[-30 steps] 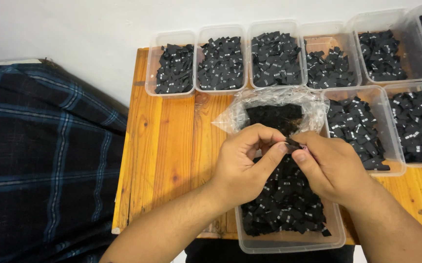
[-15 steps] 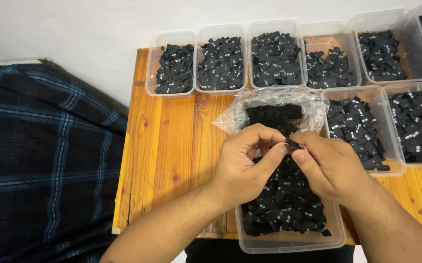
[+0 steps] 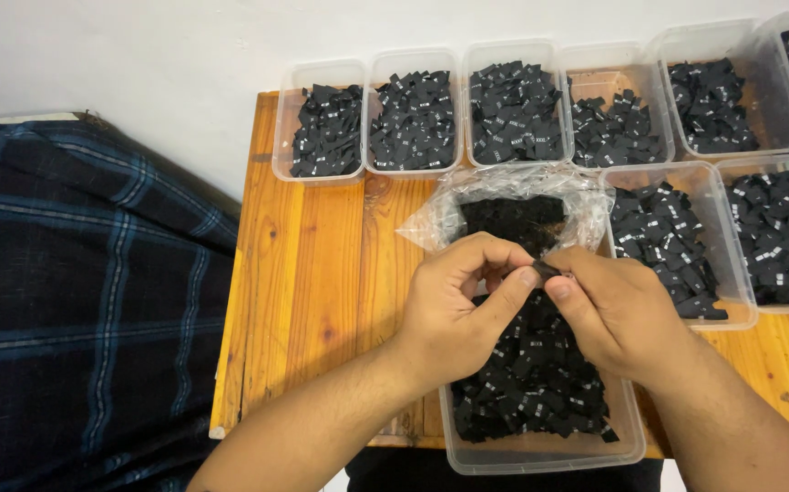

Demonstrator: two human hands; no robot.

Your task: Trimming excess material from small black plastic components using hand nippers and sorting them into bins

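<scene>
- Nothing's really moved since the earlier frames, both hands are parked in the same spot over the near tub.
- Left hand [image 3: 454, 305] and right hand [image 3: 618, 310] meet fingertip to fingertip, pinching 1 small black tag [image 3: 548, 270] between them, thumb and forefinger on each side.
- That tag sits right above the near tub [image 3: 540, 456], which is heaped with the same black tags and hangs a bit over the front edge of the surface [image 3: 322, 273].
- Just behind the hands there's a crinkly clear bag [image 3: 504, 196] with more black tags inside, lying open.
- Back row has 6 clear tubs [image 3: 413, 118] of tags along the far edge, and 2 more tubs [image 3: 732, 237] sit to the right of the bag.
- Dark blue plaid cloth [image 3: 76, 310] covers everything left of the surface.
</scene>
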